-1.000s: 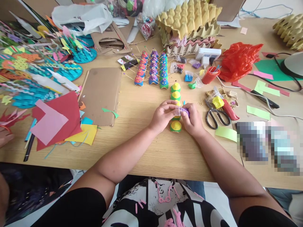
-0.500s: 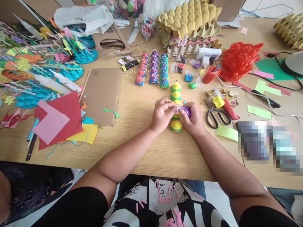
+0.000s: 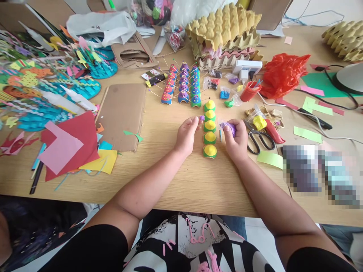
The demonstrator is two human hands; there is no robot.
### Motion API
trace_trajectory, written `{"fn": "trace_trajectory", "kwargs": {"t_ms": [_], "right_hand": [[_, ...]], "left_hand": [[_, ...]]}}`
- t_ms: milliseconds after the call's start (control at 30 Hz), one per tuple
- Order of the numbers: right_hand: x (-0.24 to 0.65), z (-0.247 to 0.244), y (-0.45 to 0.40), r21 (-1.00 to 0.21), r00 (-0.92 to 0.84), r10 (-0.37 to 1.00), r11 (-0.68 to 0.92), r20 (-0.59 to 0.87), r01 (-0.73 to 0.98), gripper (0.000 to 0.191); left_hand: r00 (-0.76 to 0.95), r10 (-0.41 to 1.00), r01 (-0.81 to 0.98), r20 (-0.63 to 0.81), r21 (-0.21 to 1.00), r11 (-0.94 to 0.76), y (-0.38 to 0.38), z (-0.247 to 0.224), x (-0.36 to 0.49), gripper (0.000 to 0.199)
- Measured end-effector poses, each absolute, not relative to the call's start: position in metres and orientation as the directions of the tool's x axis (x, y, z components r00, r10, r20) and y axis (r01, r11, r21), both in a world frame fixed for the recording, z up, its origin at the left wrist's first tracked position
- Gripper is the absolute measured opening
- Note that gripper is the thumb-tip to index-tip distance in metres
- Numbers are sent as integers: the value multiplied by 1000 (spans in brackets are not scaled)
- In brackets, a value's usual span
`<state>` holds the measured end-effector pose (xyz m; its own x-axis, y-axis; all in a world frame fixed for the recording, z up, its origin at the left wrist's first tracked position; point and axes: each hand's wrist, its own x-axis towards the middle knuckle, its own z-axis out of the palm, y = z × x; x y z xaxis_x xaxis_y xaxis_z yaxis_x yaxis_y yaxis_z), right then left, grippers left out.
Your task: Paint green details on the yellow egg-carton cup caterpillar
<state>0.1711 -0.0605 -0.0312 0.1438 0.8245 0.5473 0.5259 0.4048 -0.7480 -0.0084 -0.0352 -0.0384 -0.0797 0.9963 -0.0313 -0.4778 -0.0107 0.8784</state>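
Between my two hands lies a green and yellow egg-carton strip (image 3: pixel 210 125), its bumps in a line running away from me. My left hand (image 3: pixel 187 134), just left of the strip, pinches a small piece of purple clay (image 3: pixel 201 118) at its fingertips. To the right of the strip, my right hand (image 3: pixel 236 138) is closed on a clear bag of purple clay (image 3: pixel 230 128). A thin blue stick (image 3: pixel 220 135) lies by the strip. Behind are three decorated carton strips (image 3: pixel 183 83) with pins stuck in their sides.
Black scissors (image 3: pixel 259 139) and a red-handled tool (image 3: pixel 274 131) lie right of my right hand. Further back are a red cup (image 3: pixel 250 91), a red plastic bag (image 3: pixel 283 75) and stacked egg trays (image 3: pixel 224 30). Cardboard (image 3: pixel 121 116) and coloured paper (image 3: pixel 69 145) lie left.
My hands have moved apart, uncovering the green and yellow strip. A small purple piece is now in my left fingers, away from the bag in my right hand.
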Motion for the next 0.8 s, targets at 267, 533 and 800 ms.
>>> {"fn": "trace_trajectory", "kwargs": {"t_ms": [267,533,800], "right_hand": [[169,-35,-59,-727,110,805,457,583,512,35],[169,-35,-60,-710,23,826,470,563,525,31],[169,-36,-58,-651,-24,786,528,617,545,27]], "left_hand": [[104,962,-339,251,919,-203,-37,-45,-8,51],[96,903,-147,418,904,-403,-46,-48,-5,64],[116,943,-273,311,923,-270,-44,-47,-4,62]]}}
